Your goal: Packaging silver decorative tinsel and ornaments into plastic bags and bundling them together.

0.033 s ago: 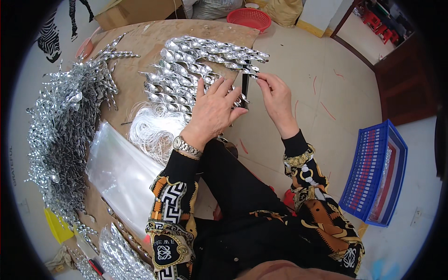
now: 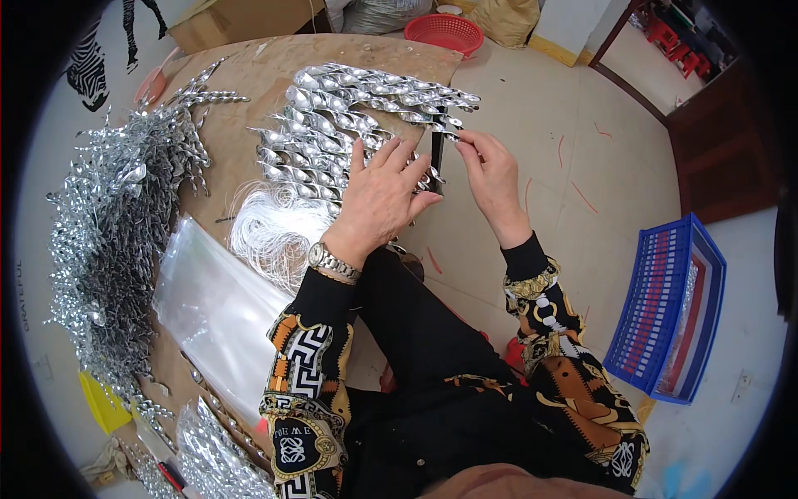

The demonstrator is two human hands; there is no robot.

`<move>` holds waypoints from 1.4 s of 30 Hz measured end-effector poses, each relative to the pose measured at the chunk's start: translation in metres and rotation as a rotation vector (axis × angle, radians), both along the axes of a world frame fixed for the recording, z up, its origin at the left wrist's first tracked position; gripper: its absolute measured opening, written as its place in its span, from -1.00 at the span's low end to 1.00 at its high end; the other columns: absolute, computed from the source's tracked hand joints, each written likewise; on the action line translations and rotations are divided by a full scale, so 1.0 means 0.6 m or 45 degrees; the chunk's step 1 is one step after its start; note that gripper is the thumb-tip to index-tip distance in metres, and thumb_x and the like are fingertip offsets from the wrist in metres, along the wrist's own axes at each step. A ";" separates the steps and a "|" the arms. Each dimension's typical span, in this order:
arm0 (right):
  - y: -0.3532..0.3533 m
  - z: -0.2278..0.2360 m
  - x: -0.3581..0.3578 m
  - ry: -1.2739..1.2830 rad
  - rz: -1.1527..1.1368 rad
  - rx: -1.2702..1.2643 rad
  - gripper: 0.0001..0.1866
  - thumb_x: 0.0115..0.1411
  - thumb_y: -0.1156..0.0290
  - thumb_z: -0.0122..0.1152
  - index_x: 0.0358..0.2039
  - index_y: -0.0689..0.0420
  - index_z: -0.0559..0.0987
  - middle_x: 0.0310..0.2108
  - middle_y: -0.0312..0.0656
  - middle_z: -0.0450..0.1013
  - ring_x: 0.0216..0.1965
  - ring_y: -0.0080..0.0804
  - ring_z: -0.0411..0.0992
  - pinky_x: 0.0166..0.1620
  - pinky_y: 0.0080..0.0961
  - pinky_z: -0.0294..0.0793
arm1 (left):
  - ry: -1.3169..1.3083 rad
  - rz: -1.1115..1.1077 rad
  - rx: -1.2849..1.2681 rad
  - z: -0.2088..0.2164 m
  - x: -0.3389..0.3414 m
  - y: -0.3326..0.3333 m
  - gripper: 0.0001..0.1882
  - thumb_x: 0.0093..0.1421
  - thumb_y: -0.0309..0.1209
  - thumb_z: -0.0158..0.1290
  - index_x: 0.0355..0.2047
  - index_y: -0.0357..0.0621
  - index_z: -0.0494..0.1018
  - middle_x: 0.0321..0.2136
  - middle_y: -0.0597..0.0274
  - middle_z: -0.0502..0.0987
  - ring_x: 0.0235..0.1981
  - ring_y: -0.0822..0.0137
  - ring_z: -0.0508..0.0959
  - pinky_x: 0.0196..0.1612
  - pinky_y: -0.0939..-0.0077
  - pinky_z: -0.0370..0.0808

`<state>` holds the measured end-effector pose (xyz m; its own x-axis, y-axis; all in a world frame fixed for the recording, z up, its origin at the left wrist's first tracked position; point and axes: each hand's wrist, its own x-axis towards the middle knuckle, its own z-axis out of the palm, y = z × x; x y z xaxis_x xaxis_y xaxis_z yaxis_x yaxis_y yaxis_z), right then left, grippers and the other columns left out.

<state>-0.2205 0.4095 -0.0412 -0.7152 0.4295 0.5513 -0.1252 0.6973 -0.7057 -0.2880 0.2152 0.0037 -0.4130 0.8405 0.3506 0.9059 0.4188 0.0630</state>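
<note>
Shiny silver twisted strips [image 2: 312,137] lie side by side in rows on the brown table, their ends reaching past its right edge. My left hand [image 2: 378,195] rests over the near strips, fingers spread, palm down and open. At the table's edge my right hand [image 2: 492,179] is closed in a pinch on the tip of one silver twisted strip [image 2: 445,132]. Just below the rows sits a loose coil of white string [image 2: 270,237], close to my left wrist. Nearer to me, clear plastic bags [image 2: 212,299] lie in a flat stack.
A big heap of silver twisted strips [image 2: 112,249] covers the table's left side. Bagged strips [image 2: 216,453] and a yellow container [image 2: 102,402] are at the lower left. A blue crate [image 2: 657,308] stands at right, a red basket [image 2: 443,35] beyond the table. Red scraps dot the floor.
</note>
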 end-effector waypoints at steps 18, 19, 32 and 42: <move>-0.056 0.007 0.022 0.005 0.167 -0.016 -0.88 0.21 0.50 0.21 -0.23 0.18 0.61 -0.32 -0.10 0.54 -0.35 -0.11 0.54 -0.32 -0.34 0.50 | -0.005 0.049 0.125 -0.003 -0.001 0.003 -0.21 0.11 0.12 0.15 0.25 -0.02 0.30 0.18 0.08 0.34 0.27 0.01 0.28 0.29 -0.24 0.10; -0.055 0.007 0.022 0.019 0.179 0.021 -0.88 0.21 0.50 0.21 -0.23 0.18 0.61 -0.32 -0.10 0.54 -0.35 -0.11 0.54 -0.32 -0.33 0.50 | 0.007 0.045 0.088 -0.006 -0.001 0.005 -0.22 0.12 0.13 0.14 0.24 -0.02 0.32 0.21 0.08 0.33 0.28 0.01 0.26 0.29 -0.23 0.10; -0.020 0.007 0.006 0.002 0.002 -0.120 -0.78 0.24 0.46 0.21 -0.11 0.21 0.54 -0.30 -0.03 0.53 -0.40 -0.17 0.52 -0.32 -0.36 0.49 | -0.022 0.059 0.038 -0.005 0.000 0.004 -0.21 0.10 0.14 0.16 0.24 -0.02 0.32 0.23 0.10 0.32 0.31 0.00 0.24 0.29 -0.22 0.10; -0.043 0.007 -0.003 0.003 0.113 -0.032 -0.81 0.26 0.47 0.17 -0.14 0.24 0.59 -0.29 -0.04 0.55 -0.32 -0.12 0.53 -0.26 -0.34 0.51 | -0.069 0.080 0.097 -0.009 -0.001 0.005 -0.13 0.09 0.15 0.17 0.31 0.00 0.24 0.26 0.02 0.29 0.33 -0.01 0.21 0.31 -0.22 0.07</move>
